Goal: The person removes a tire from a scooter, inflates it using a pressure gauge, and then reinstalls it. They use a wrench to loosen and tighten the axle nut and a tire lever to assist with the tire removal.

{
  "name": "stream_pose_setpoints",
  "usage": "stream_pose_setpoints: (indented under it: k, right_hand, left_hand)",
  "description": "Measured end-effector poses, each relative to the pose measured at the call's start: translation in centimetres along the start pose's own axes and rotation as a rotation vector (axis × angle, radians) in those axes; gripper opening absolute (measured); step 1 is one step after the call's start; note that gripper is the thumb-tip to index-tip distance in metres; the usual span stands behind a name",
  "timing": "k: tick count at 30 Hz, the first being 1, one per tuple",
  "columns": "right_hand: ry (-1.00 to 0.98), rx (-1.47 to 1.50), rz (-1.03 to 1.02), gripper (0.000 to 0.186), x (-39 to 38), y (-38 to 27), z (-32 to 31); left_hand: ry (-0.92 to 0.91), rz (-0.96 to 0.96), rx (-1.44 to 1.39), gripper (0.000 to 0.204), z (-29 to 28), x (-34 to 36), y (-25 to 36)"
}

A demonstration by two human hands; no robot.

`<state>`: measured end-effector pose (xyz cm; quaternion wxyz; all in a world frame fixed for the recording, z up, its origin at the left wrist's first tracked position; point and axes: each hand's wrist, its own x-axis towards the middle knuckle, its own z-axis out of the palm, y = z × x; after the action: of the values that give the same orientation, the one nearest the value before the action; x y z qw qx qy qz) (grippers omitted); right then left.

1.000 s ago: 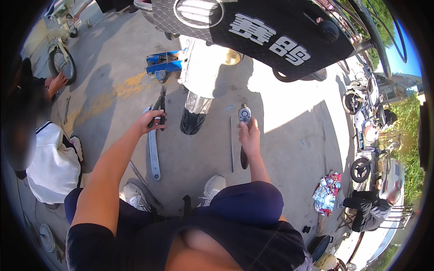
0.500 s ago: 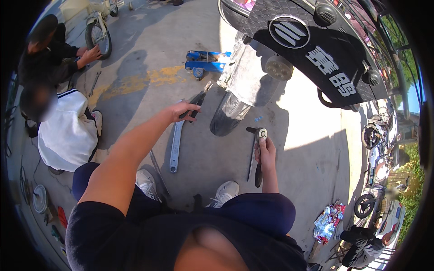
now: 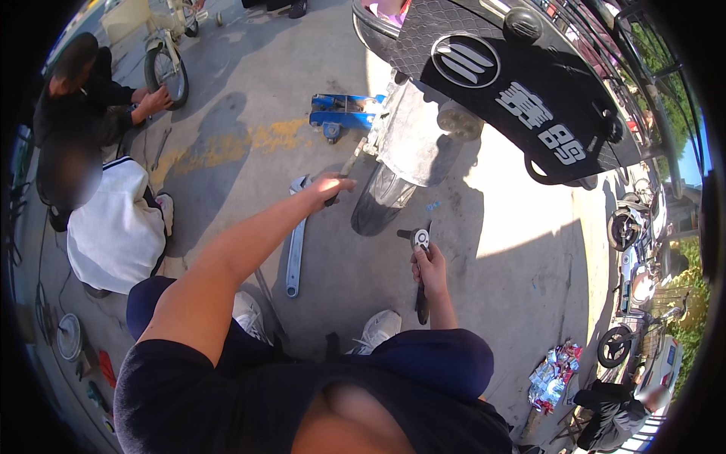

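Observation:
My left hand [image 3: 330,191] is closed around the dark handles of a pair of pliers [image 3: 353,157]. Their metal jaws reach to the side of a wheel [image 3: 378,198] under a dusty grey fender, at or very near its axle; I cannot tell if they grip anything. In my right hand [image 3: 430,269] is a ratchet wrench [image 3: 421,240], its round silver head up and its dark handle downward, held above the ground and apart from the wheel. A long silver adjustable wrench [image 3: 295,253] lies on the concrete beneath my left forearm.
The wheel belongs to a vehicle with a black footboard [image 3: 495,83]. Beside it stands a blue floor jack [image 3: 333,117]. A thin bar [image 3: 271,303] lies by my left shoe. Two people crouch at the left, one at another wheel [image 3: 166,76]. Crumpled wrappers [image 3: 556,374] lie at lower right.
My left hand has moved right with the pliers, whose handles have come together and whose jaws are now at the wheel. My right hand has shifted slightly left and down with the ratchet wrench.

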<state>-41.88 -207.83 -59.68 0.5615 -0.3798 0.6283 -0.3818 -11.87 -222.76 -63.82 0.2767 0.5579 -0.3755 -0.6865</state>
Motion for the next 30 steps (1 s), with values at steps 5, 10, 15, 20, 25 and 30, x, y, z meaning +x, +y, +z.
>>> stream_pose_setpoints:
  k: [5,10,15,20,25,30]
  right_hand:
    - [0.017,-0.032,-0.005,0.026,0.3,1.5,0.8]
    - [0.103,0.032,0.010,0.033,1.0,2.0,1.1]
    - [0.169,0.037,0.020,0.030,1.2,1.8,-1.4]
    - [0.137,0.081,-0.024,0.028,1.9,1.7,-0.3]
    - [0.138,0.136,-0.028,0.027,1.9,1.2,-0.2]
    - [0.256,-0.273,-0.217,0.027,4.2,3.2,-3.3]
  left_hand:
    - [0.002,0.105,0.519,0.040,-1.0,0.0,1.9]
    - [0.004,0.201,0.484,0.038,-0.9,0.6,0.8]
    - [-0.078,0.348,0.491,0.026,0.0,-0.3,2.2]
    - [-0.037,0.320,0.474,0.026,-1.0,1.1,-0.1]
    - [-0.022,0.220,0.422,0.036,-1.0,1.2,0.4]
    - [0.119,0.186,0.285,0.065,1.9,0.3,0.3]
